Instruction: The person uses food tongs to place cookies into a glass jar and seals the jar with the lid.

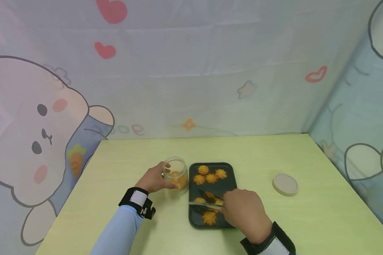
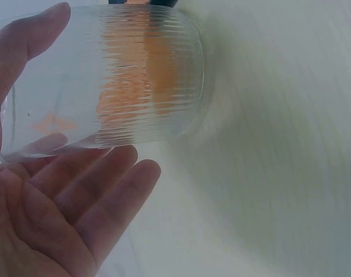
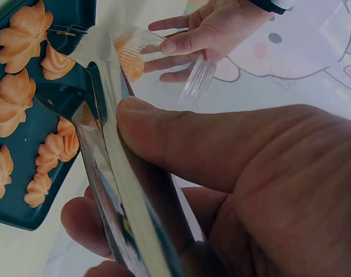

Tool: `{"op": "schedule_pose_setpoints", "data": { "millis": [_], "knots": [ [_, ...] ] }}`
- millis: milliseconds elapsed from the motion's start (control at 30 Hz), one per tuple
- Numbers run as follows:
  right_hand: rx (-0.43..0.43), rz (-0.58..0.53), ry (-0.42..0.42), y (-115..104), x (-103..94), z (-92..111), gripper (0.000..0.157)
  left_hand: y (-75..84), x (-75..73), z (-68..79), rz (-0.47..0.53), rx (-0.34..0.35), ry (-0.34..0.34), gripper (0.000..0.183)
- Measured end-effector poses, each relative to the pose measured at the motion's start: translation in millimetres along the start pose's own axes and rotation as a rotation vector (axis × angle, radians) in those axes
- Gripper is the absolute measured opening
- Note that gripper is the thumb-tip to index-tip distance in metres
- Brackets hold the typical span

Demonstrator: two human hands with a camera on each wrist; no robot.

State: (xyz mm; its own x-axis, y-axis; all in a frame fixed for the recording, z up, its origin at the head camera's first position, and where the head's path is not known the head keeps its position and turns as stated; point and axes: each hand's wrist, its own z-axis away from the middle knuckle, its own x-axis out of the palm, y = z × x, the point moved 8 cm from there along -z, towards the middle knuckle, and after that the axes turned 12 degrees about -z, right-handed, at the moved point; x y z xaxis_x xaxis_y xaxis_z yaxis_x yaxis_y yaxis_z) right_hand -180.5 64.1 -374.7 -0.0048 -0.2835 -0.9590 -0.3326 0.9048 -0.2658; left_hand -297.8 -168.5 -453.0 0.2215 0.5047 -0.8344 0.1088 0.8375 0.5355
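Note:
A clear glass jar (image 1: pixel 183 171) stands at the tray's left side with orange piped cookies in its lower part. My left hand (image 1: pixel 154 179) holds it, thumb on the near side and fingers round the far side. Metal tongs (image 3: pixel 109 98) are in my right hand (image 1: pixel 246 209), the thumb pressing along one arm. Their two ends are apart and overlap the cookies in the lower half of the dark tray (image 1: pixel 195 220). Several flower-shaped orange cookies (image 1: pixel 209 218) lie on it. In the left wrist view the jar (image 2: pixel 54 81) shows ribbed lower walls.
A round pale lid (image 1: pixel 285 185) lies on the table to the right of the tray. The light yellow-green table (image 1: pixel 325 212) ends at a printed cloth backdrop (image 1: pixel 185 92) behind and at the sides.

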Motion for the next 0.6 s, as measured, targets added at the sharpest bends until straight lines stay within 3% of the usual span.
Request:
{"op": "schedule_pose_setpoints", "data": {
  "millis": [367,600],
  "knots": [
    [-0.005,0.018,-0.001,-3.2,1.3,-0.8,0.033,1.8,-1.5,1.6,0.003,-0.001,0.008,0.080],
    [-0.034,0.021,0.040,-3.0,-0.6,0.2,0.036,1.9,-2.7,2.0,-0.007,0.005,0.022,0.080]
  ]
}}
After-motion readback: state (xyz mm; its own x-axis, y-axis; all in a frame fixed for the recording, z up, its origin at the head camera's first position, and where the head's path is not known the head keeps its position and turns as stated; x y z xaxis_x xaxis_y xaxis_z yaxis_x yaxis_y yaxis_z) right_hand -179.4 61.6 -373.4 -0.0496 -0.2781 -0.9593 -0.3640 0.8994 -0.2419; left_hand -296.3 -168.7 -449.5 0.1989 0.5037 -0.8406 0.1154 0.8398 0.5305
